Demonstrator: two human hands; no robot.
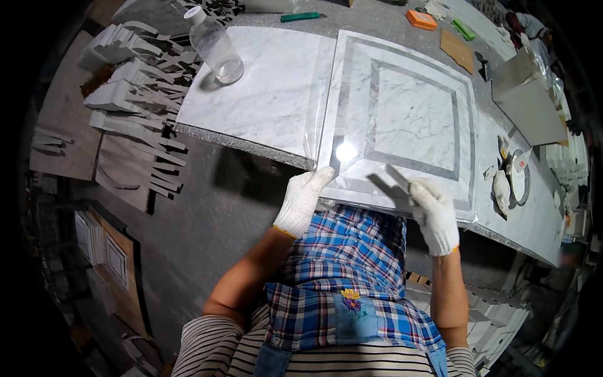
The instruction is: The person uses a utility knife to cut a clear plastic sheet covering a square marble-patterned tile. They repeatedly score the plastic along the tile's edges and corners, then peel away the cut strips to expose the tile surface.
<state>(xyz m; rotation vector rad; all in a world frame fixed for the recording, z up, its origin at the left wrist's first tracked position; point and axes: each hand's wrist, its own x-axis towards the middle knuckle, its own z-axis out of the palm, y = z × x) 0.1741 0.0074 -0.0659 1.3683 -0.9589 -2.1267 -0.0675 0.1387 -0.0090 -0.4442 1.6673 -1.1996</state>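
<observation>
Left hand (305,198), finger grip hidden, rests on the grey-bordered marble panel (414,107) near-left, best kept steady, while right hand (435,213) pinches a flat strip (397,178) above its near edge.

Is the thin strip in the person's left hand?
No, the strip is in the right hand, while the left hand is at the panel's near left corner.

Your panel (418,113) is white, grey-veined and banded in grey. Over the panel's near edge your strip (397,178) is pale grey; off the panel's far left corner your cutter (300,17) is green. On the panel's near side your left glove (303,198) and right glove (434,215) are white with yellow cuffs, your apron (350,251) blue plaid.
</observation>
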